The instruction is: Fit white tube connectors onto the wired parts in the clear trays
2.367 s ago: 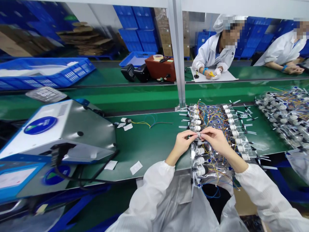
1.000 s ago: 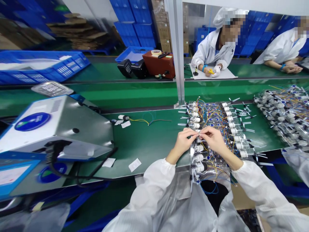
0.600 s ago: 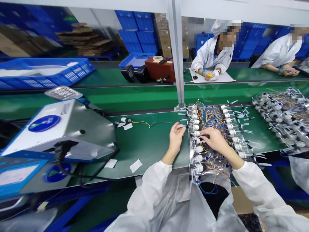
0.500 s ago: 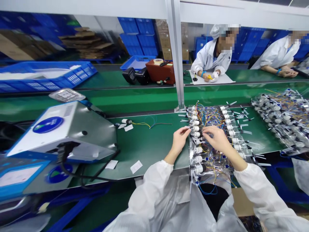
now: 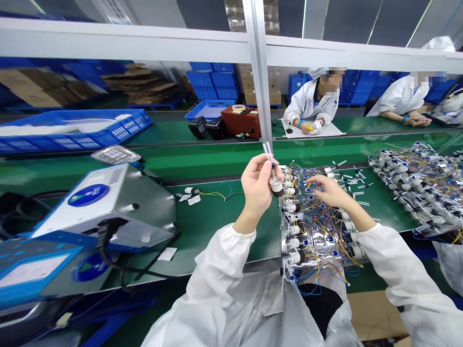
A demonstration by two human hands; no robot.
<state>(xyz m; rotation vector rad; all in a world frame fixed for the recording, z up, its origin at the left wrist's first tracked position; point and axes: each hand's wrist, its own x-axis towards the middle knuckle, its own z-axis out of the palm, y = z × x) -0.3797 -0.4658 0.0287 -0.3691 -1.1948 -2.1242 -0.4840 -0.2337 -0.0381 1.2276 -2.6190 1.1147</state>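
Note:
Pinched in my left hand (image 5: 257,180) is a small white-and-black cylindrical part (image 5: 277,185), raised above the left edge of the wired rows. Thin white strips stick up from its top. My right hand (image 5: 327,190) hovers over the middle of the rows, fingers spread and loosely bent, with no part visible in it. Below lie two rows of similar wired cylindrical parts (image 5: 293,242) on clear plastic, their yellow, blue and red wires tangled between them with small blue pieces. Whether my right fingertips touch the wires is hard to see.
A large pile of similar parts (image 5: 401,188) lies to the right. Left are a grey-and-blue machine (image 5: 144,207) with a black cable, a single wired part (image 5: 191,191) and paper slips (image 5: 167,254). A metal post (image 5: 258,72) rises ahead; two co-workers sit across the bench.
My left hand has lifted a cylindrical part up and to the left, out of the near row. My right hand has opened and drawn slightly up and away. The view has tilted upward.

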